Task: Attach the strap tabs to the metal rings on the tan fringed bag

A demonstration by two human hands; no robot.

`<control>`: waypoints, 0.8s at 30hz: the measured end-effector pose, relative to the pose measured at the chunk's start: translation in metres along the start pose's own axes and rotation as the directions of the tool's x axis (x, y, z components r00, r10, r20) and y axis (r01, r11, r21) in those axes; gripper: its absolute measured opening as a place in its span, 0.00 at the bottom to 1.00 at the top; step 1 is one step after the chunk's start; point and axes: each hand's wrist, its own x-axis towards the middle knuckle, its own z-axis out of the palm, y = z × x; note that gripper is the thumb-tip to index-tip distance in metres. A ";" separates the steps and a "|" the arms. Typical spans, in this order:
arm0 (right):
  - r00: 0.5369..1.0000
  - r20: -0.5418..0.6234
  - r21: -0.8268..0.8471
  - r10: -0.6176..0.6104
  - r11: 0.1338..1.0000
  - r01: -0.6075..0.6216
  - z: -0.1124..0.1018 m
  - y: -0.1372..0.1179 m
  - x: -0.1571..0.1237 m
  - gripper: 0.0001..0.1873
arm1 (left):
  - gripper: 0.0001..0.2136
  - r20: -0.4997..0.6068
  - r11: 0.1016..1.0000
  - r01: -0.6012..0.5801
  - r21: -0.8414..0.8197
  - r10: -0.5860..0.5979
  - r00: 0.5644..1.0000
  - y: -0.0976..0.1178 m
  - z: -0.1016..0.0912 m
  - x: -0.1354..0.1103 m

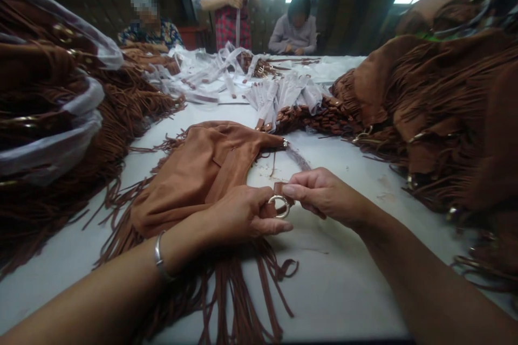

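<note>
1. Pinching a leather tab [279, 187], the right hand [319, 194] sits against a metal ring [288, 209], which the left hand [243, 215] grips.
2. The fringed bag [182, 172] lies on the surface [332, 280], partly beneath that left hand, between two brown piles.
3. If either pinch slackens, I reckon the tab could slip or twist at the ring; fringe trailing under the left forearm might snag and drag the bag.
4. Its body seems to run lengthwise from near left to far right, the narrowed far corner pointing right.
</note>
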 end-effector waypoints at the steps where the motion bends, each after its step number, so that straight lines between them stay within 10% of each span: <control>1: 1.000 0.014 0.019 0.022 1.000 -0.023 0.000 0.002 0.000 0.18 | 0.15 0.003 1.000 -0.011 0.017 0.011 1.000 0.001 0.000 0.000; 11: 0.986 0.166 0.182 -0.004 0.983 -0.027 0.012 0.007 0.005 0.12 | 0.07 0.035 0.987 -0.030 0.160 0.025 0.999 -0.001 0.003 0.002; 19: 0.923 -0.382 0.319 -0.044 0.931 0.177 0.054 0.025 -0.007 0.14 | 0.15 -0.251 0.964 0.064 0.258 0.003 0.968 0.000 0.000 -0.003; 24: 0.993 -0.115 0.439 0.009 0.897 0.043 0.040 0.027 -0.005 0.15 | 0.12 -0.163 0.897 -0.026 0.442 0.109 0.981 -0.003 0.001 -0.010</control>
